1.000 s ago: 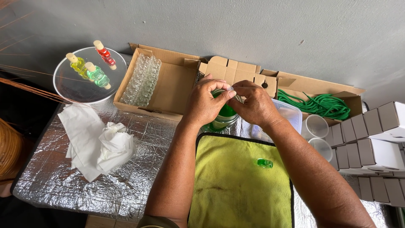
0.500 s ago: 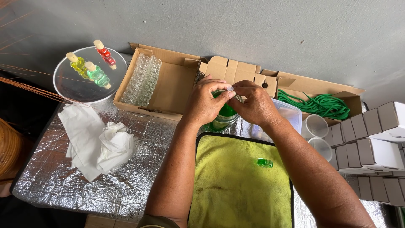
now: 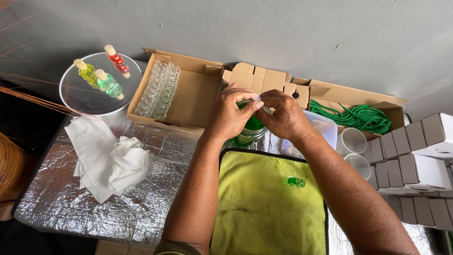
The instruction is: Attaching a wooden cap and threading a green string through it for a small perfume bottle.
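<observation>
Both hands meet right over a clear jar of green liquid [image 3: 250, 130], which sits on the foil-covered table [image 3: 71, 208] just past the far edge of the yellow cloth [image 3: 264, 208]. The left hand [image 3: 230, 115] is curled, thumb and forefinger pinched together at the jar's top. The right hand [image 3: 284, 117] is curled too, its fingertips touching the left's. Something small seems to be pinched between them, but it's hidden by the fingers, so what it is can't be told.

On the yellow cloth, near the right forearm, lies a tiny green-filled bottle [image 3: 296, 182] on its side. Behind the right hand there's a clear plastic tub [image 3: 325, 130], and beside it two clear plastic cups [image 3: 353, 140].

Further back, an open cardboard box [image 3: 198, 94] holds a row of empty little glass bottles [image 3: 158, 89]. Another box at the right has a coil of green cord [image 3: 356, 117]. On the left, a round clear plate [image 3: 87, 97] carries three small corked bottles: red [image 3: 116, 60], yellow [image 3: 86, 72] and green [image 3: 108, 84]. Crumpled white tissue [image 3: 111, 160] lies on the foil, and stacks of small white boxes [image 3: 420, 156] sit at the far right.
</observation>
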